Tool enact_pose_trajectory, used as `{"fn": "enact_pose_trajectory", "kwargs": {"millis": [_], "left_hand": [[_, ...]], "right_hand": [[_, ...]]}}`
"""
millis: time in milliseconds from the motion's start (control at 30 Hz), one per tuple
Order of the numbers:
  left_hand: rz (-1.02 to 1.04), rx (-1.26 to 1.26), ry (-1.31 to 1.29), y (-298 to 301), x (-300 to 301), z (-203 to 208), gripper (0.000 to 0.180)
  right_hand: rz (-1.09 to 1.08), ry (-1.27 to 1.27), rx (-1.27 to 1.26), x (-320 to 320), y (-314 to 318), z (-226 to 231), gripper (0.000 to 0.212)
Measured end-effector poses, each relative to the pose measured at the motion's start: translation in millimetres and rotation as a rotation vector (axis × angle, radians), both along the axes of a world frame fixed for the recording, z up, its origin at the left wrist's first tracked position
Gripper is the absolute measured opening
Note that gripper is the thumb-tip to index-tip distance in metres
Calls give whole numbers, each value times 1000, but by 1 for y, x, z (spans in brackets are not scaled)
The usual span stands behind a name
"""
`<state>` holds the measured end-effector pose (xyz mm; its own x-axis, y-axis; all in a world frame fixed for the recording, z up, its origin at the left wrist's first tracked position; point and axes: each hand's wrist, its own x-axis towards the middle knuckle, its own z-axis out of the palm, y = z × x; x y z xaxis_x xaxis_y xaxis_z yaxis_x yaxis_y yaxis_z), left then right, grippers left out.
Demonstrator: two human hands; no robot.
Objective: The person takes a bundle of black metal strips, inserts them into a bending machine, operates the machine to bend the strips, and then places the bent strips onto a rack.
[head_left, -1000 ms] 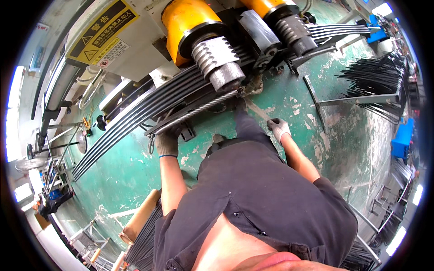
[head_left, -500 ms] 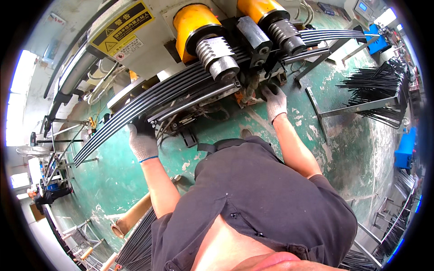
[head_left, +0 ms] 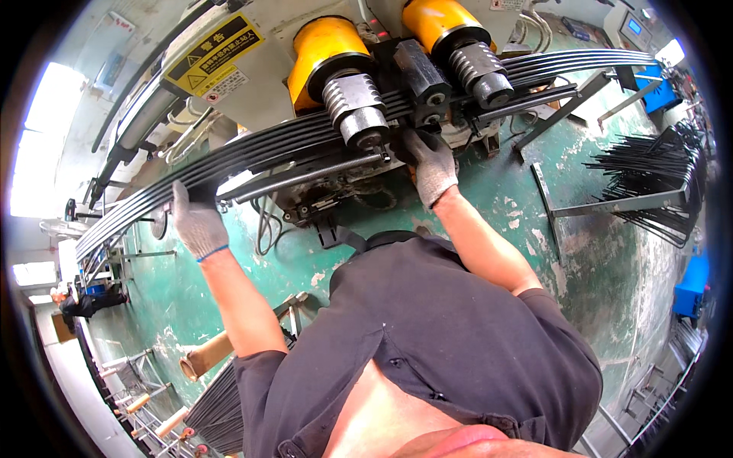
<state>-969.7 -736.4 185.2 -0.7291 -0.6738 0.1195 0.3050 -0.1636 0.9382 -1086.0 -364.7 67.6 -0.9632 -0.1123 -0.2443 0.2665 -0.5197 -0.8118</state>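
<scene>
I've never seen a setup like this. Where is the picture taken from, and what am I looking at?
It comes from a wide camera on a person's head, looking down, so straight edges bend. There is no robot: both gloved hands are the wearer's. Long dark rods run across the front of a big machine with two yellow housings. The left hand is at the rods; the right hand reaches in below a black block. Whether either grips anything is hard to tell. More dark rods sit on a stand at the right, above a green floor.
</scene>
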Motion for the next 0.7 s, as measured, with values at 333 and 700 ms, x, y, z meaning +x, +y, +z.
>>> {"fn": "enact_pose_trajectory", "kwargs": {"millis": [333,700], "left_hand": [[604,-1179,-482,-23,-17,147,42],[605,-2014,-327,40,-91,243,33]], "right_hand": [[-53,-136,-459,-37,-66,28,43],[-48,-203,-572,-70,-87,3,38]]}}
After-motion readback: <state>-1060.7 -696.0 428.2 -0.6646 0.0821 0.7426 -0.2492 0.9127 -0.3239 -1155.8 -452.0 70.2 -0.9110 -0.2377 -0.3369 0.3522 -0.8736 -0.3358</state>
